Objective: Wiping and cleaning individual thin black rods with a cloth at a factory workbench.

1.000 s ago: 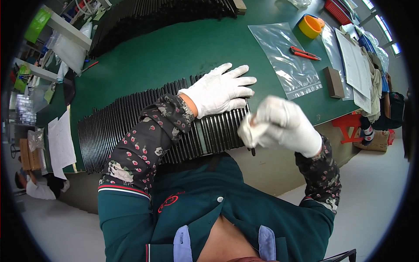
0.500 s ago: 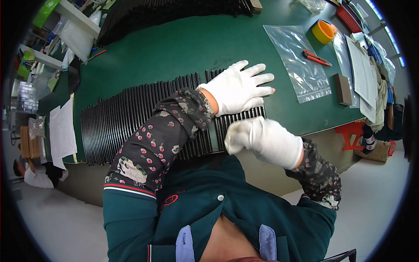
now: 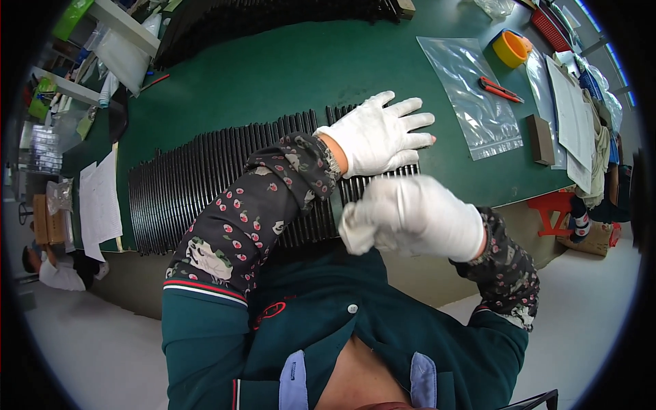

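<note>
Many thin black rods (image 3: 191,184) lie side by side on the green table (image 3: 287,75), pointing away from me. A narrow gap divides them from a smaller group of the same rods (image 3: 357,186) on the right. My left hand (image 3: 383,133), in a white glove, lies over the far part of this smaller group with its fingers spread. Nearer to me, my white-gloved right hand (image 3: 427,212) is closed on what looks like a bunched off-white cloth (image 3: 357,232). It is over the near ends of the smaller group, and I cannot tell if it touches them.
A clear zip bag (image 3: 471,102) with a red utility knife (image 3: 501,89) lies at the right, near a yellow tape roll (image 3: 511,49) and a brown block (image 3: 540,140). More black rods (image 3: 273,27) are heaped at the back. Paper sheets (image 3: 99,205) lie left.
My right hand has shifted slightly toward me with the off-white bundle. My left hand stays spread over the rods.
</note>
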The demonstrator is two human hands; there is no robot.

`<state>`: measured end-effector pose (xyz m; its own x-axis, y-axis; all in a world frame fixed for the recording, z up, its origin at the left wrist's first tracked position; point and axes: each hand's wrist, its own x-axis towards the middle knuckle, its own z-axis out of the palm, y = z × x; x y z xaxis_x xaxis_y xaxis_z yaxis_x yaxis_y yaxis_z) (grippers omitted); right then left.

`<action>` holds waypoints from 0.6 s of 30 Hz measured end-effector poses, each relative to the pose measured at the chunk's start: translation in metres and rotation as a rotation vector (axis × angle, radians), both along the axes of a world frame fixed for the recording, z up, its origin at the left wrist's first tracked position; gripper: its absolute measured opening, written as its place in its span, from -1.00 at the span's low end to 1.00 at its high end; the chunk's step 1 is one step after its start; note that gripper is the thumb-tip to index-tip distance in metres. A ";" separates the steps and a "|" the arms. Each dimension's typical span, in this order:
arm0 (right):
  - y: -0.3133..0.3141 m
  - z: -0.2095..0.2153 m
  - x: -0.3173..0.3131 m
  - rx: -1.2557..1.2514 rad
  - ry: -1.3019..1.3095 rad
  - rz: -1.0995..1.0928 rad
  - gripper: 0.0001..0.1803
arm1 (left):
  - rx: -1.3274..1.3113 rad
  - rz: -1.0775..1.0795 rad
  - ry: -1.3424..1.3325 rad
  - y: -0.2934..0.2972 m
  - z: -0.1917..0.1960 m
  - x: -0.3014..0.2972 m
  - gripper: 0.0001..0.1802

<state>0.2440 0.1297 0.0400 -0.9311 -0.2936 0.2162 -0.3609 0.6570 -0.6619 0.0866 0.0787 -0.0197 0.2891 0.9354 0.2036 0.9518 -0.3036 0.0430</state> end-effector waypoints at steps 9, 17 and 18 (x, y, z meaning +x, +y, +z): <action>0.001 0.000 -0.001 -0.019 -0.050 0.027 -0.55 | 0.041 0.001 -0.010 0.007 -0.022 -0.007 -0.53; 0.029 0.003 0.028 -0.149 -0.184 0.086 -0.68 | -0.060 0.008 0.010 0.005 0.000 0.004 -0.50; 0.039 0.001 0.025 -0.249 0.011 -0.039 -0.66 | -0.053 0.019 0.061 0.008 0.001 0.005 -0.48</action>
<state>0.2694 0.1688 0.0406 -0.9379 -0.1943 0.2876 -0.3467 0.4879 -0.8011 0.0920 0.0868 -0.0188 0.2814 0.9499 0.1363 0.9588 -0.2840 0.0001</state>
